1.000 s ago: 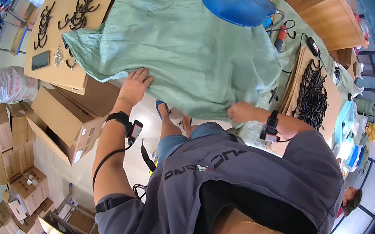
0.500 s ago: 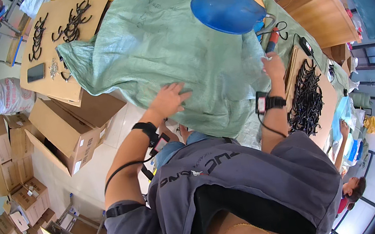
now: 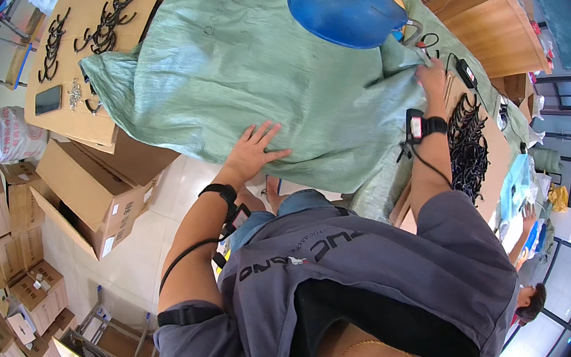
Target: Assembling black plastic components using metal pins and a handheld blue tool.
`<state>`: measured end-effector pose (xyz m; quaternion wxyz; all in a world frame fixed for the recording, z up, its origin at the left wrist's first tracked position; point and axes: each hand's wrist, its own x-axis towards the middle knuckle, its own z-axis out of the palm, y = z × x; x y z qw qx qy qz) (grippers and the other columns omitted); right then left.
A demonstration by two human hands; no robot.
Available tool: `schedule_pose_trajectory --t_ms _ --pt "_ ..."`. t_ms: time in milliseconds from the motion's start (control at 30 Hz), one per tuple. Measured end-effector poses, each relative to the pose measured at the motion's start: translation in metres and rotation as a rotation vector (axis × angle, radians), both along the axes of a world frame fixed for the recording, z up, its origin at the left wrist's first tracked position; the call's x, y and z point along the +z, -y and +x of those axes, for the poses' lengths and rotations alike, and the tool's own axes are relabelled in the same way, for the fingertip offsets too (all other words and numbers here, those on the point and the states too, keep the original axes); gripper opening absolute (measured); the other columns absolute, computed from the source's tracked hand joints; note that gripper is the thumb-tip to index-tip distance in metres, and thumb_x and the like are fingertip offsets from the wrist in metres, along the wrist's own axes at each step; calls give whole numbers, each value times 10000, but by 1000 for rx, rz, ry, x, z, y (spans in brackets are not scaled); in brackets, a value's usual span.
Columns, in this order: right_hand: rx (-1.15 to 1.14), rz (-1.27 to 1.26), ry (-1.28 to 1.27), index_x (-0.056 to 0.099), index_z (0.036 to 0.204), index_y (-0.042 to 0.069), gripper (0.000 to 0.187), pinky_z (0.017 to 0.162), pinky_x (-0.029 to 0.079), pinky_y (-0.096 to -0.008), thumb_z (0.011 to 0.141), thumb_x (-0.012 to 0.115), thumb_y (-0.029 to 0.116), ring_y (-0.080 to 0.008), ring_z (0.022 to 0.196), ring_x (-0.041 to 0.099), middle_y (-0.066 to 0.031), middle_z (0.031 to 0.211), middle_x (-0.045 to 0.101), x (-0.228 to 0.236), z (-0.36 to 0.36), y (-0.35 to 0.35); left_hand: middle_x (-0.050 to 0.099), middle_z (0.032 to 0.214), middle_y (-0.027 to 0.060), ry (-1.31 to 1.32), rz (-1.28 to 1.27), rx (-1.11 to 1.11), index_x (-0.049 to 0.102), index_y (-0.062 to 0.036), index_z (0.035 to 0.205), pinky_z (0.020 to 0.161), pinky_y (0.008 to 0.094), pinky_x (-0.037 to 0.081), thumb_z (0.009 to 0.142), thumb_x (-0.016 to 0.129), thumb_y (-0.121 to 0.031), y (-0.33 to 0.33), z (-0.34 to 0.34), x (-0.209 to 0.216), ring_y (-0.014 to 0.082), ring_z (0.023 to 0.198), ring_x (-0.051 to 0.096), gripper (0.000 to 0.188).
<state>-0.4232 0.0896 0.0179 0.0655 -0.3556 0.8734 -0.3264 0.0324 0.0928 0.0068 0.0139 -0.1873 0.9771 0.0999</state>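
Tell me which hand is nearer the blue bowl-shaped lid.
Right. The right hand grips the green sack just below the blue lid; the left hand lies flat on the sack's near edge, farther away.

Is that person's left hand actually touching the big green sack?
Touching. The head view shows the left hand lying flat, fingers spread, on the green sack, with no gap between palm and fabric.

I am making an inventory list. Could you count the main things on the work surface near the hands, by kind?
Green woven sack: 1
Blue round lid-like thing: 1
Pile of black hooks by the right hand: 1
Dark phone: 1
Total: 4
The left hand lies flat on the sack; the right grips its edge.
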Motion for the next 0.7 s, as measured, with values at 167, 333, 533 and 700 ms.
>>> schedule_pose_trajectory --t_ms 167,333,533,700 --pt "125 -122 389 421 1031 42 354 494 395 -226 677 432 64 -148 658 540 -107 777 552 50 55 -2 217 1202 97 41 39 14 372 -329 1062 890 373 209 653 459 -149 -1 4 14 245 1107 207 455" --pt "-159 271 -260 426 1017 22 379 531 409 -260 653 483 110 -169 686 530 -115 812 542 12 14 -46 309 1135 89 -105 -6 -145 418 -195 1015 873 338 245 559 569 -186 -5 -14 5 223 1058 291 481" --pt "-124 -77 750 435 978 -14 374 651 405 -305 672 529 179 -197 745 508 -99 853 522 35 73 -52 410 994 72 -251 102 -489 435 -131 922 808 302 306 605 511 -185 -29 -44 -5 187 927 388 330" --pt "8 -452 1345 428 995 7 368 768 347 -288 721 501 241 -188 866 456 -91 961 484 51 87 -64 404 1005 75 -45 108 -506 477 -100 794 783 294 323 601 497 -176 -35 -47 -17 184 929 384 209"
